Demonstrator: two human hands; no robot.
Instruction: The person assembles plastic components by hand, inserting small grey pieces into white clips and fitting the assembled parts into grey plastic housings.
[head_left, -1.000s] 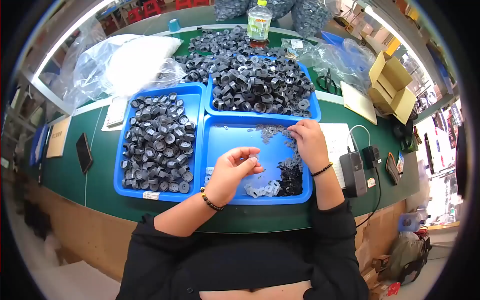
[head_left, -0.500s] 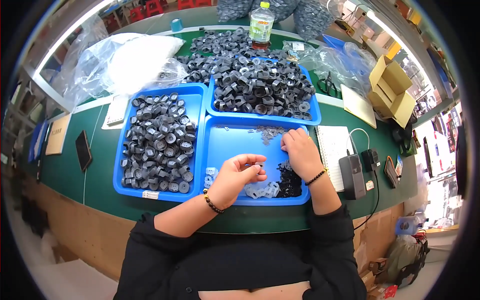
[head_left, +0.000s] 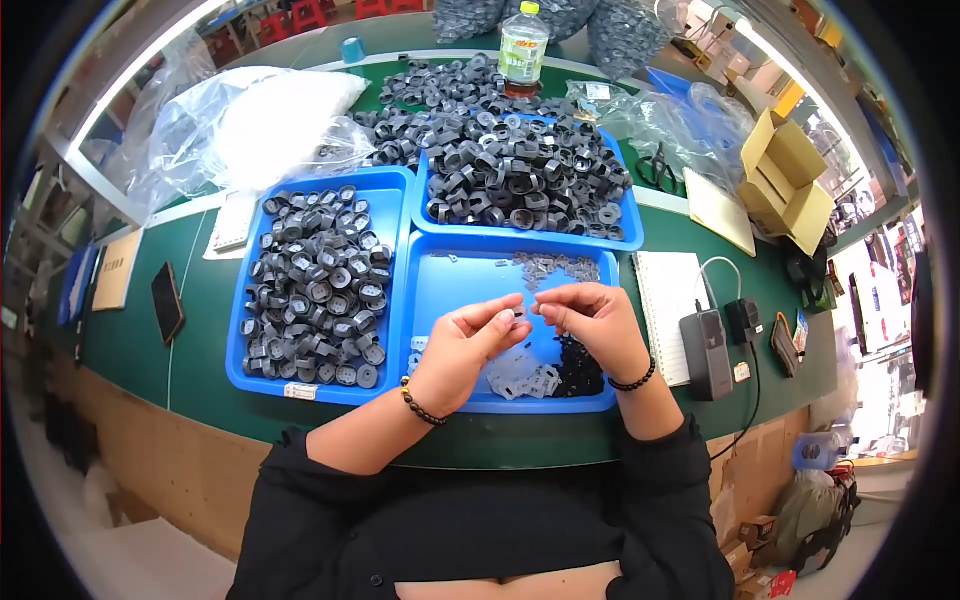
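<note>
Over the front blue tray my two hands almost meet at the fingertips. My left hand pinches a small translucent piece between thumb and fingers; its shape is mostly hidden. My right hand is closed in a pinch beside it, and whatever sits between those fingertips is too small to name. Below the hands lie whitish translucent plates and a heap of small black parts. Small clear grey pieces are scattered at the tray's far right.
Dark grey round housings fill the left tray, and more housings heap in the back tray. A drink bottle stands behind. To the right are a spiral notebook, a dark power bank with a cable, and an open carton.
My right hand has come from the clear grey pieces at the tray's far right toward my left hand. The left hand has stayed nearly in place, its fingertips turned toward the right hand.
</note>
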